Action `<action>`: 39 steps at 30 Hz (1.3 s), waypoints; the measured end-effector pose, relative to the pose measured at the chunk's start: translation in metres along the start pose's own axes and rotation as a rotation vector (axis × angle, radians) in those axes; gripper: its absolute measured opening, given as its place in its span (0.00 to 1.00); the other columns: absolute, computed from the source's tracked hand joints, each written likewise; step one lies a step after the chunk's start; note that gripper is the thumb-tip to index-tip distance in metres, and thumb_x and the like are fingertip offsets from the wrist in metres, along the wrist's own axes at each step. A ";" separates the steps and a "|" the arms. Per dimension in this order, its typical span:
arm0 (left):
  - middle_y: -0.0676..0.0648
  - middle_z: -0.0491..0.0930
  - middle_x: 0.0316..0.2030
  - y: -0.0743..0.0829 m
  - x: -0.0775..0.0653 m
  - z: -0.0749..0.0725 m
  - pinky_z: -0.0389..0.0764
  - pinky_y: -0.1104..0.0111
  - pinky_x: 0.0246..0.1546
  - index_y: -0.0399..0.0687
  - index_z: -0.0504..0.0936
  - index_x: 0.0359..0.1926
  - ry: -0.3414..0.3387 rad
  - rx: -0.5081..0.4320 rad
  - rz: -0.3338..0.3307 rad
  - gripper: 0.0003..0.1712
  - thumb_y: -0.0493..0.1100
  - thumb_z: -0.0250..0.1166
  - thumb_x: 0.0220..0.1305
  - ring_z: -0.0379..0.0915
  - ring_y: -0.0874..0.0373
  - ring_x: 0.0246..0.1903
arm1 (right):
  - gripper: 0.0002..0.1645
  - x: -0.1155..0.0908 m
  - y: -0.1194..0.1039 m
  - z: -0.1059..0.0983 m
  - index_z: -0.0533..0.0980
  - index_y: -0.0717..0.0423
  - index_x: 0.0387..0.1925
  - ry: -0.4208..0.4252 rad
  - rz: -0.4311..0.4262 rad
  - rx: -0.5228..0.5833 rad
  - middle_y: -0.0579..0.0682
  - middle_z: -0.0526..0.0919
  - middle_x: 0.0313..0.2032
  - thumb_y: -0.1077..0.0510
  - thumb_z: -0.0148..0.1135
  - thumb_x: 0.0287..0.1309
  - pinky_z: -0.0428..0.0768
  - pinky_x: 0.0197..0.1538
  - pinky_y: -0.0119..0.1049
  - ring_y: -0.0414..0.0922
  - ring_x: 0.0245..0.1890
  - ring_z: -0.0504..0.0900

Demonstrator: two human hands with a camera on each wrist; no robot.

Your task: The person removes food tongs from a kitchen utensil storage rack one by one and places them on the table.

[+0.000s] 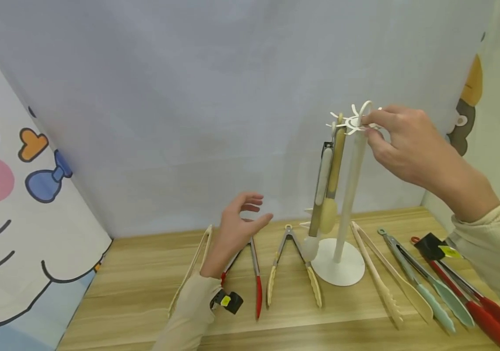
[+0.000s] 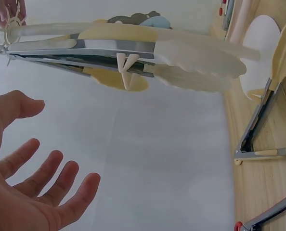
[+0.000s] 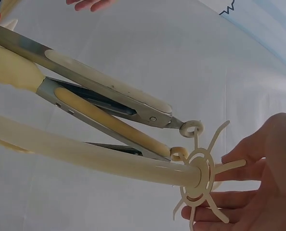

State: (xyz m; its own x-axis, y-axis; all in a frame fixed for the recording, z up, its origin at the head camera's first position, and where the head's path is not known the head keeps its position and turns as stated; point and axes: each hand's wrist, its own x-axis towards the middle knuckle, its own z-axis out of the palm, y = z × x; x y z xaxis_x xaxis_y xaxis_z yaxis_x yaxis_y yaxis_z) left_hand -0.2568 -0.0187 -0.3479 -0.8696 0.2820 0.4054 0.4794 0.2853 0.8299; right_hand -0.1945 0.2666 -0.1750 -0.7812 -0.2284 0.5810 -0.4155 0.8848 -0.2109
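A white utensil rack (image 1: pixel 350 195) stands on a round base, with a ring of thin hooks (image 3: pixel 201 168) at its top. My right hand (image 1: pixel 416 146) pinches the rack at the hooks, thumb and forefinger beside the top loop. From the hooks on the left side hang white-tipped tongs (image 1: pixel 320 180) and yellow-tipped tongs (image 1: pixel 336 165), by their end rings. My left hand (image 1: pixel 237 224) hovers left of the hanging tongs, apart from them, with fingers loosely bent and nothing in the palm. In the left wrist view its fingertips (image 2: pixel 90 183) are spread.
On the wooden table (image 1: pixel 136 292) lie beige tongs (image 1: pixel 199 253), red-tipped tongs (image 1: pixel 259 297) and spread yellow tongs (image 1: pixel 313 282) left of the rack. To its right are more beige tongs (image 1: pixel 377 280), green tongs (image 1: pixel 440 312) and red tongs (image 1: pixel 491 319). A pale curtain (image 1: pixel 188 122) hangs behind.
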 end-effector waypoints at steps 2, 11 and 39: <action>0.52 0.77 0.46 0.004 0.003 0.003 0.78 0.64 0.42 0.55 0.75 0.53 -0.004 -0.024 0.014 0.23 0.47 0.70 0.56 0.73 0.55 0.47 | 0.17 0.001 0.000 0.000 0.78 0.65 0.46 -0.005 -0.002 -0.011 0.65 0.80 0.43 0.63 0.45 0.64 0.70 0.38 0.53 0.58 0.37 0.76; 0.51 0.76 0.47 0.020 0.014 0.015 0.77 0.65 0.44 0.53 0.75 0.54 -0.035 -0.099 0.055 0.24 0.46 0.70 0.56 0.72 0.57 0.48 | 0.16 0.002 0.001 0.000 0.78 0.64 0.43 -0.002 -0.037 -0.076 0.63 0.82 0.41 0.66 0.45 0.61 0.67 0.29 0.44 0.50 0.25 0.71; 0.56 0.73 0.55 0.035 0.042 0.064 0.74 0.59 0.49 0.56 0.71 0.59 -0.132 -0.238 0.084 0.32 0.45 0.72 0.53 0.70 0.59 0.53 | 0.16 0.002 0.002 0.000 0.79 0.63 0.42 0.019 -0.048 -0.058 0.61 0.82 0.41 0.67 0.46 0.59 0.64 0.27 0.41 0.48 0.23 0.68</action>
State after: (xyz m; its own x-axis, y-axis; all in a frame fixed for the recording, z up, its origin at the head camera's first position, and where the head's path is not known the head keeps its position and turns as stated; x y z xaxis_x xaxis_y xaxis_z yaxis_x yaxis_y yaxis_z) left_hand -0.2686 0.0621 -0.3265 -0.7977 0.4168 0.4359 0.4941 0.0373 0.8686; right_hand -0.1968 0.2680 -0.1741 -0.7521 -0.2637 0.6040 -0.4237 0.8955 -0.1367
